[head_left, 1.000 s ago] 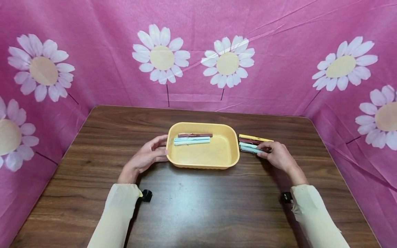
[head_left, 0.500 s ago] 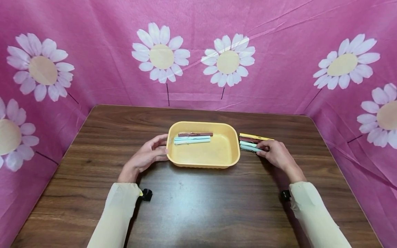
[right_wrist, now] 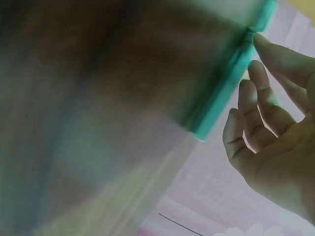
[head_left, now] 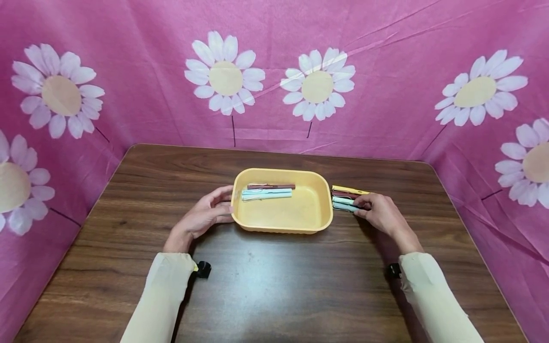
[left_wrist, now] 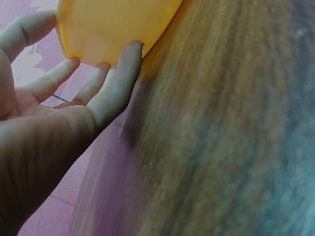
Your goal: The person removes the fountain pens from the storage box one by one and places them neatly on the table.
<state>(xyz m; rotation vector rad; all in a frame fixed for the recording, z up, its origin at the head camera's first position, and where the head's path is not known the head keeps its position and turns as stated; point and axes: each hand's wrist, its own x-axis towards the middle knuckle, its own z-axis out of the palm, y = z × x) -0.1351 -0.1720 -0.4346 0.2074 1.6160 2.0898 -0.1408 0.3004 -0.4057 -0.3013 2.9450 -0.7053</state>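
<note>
A yellow plastic basin (head_left: 283, 228) sits mid-table, holding a maroon pen (head_left: 279, 186) and light blue pens (head_left: 268, 194) towards its left side. My left hand (head_left: 201, 216) rests its fingertips against the basin's left outer wall; the left wrist view shows these fingers (left_wrist: 123, 73) mostly straight on the orange-looking wall. Beside the basin's right end lie a yellow pen (head_left: 349, 189), a maroon pen (head_left: 343, 194) and pale green pens (head_left: 342, 205). My right hand (head_left: 383, 214) pinches the right end of a green pen (right_wrist: 221, 93), its fingers partly covering the row.
The wooden table (head_left: 274, 290) stretches in front of the basin and to both sides. A pink cloth (head_left: 266, 128) printed with large daisies hangs behind and along the sides. A black strap device (head_left: 203, 269) sits at the left wrist, another (head_left: 393, 270) at the right.
My right hand has shifted very slightly left along the pens. The left hand, the basin and the pens in it stay where they were.
</note>
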